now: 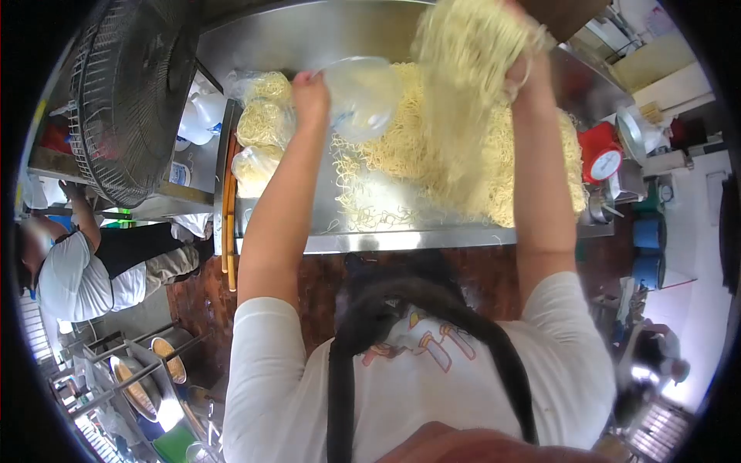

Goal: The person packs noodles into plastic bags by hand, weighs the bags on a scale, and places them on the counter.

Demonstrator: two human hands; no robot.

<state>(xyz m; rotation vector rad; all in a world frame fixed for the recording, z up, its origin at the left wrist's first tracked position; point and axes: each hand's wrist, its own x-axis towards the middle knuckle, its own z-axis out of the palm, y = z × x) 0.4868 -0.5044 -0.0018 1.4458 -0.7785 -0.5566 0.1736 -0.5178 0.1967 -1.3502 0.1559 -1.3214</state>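
My left hand [310,91] is closed on the edge of a clear plastic bag [361,99], which hangs puffed out to its right. High on the right, my right hand [526,71] grips a large bunch of noodles [472,58]; the strands hang down, blurred by motion, and partly cover the fingers. Below it, a broad heap of loose yellow noodles [532,185] spreads over the metal table [386,196], with stray strands near the front edge. Left of my left forearm, several bagged noodle portions [261,123] lie in a row.
A large black fan [127,92] stands at the left. Wooden poles [230,208] lie along the table's left edge. A red scale [602,154] sits at the right end. Another person [96,266] is at the far left. Metal bowls [135,386] rest on a rack at lower left.
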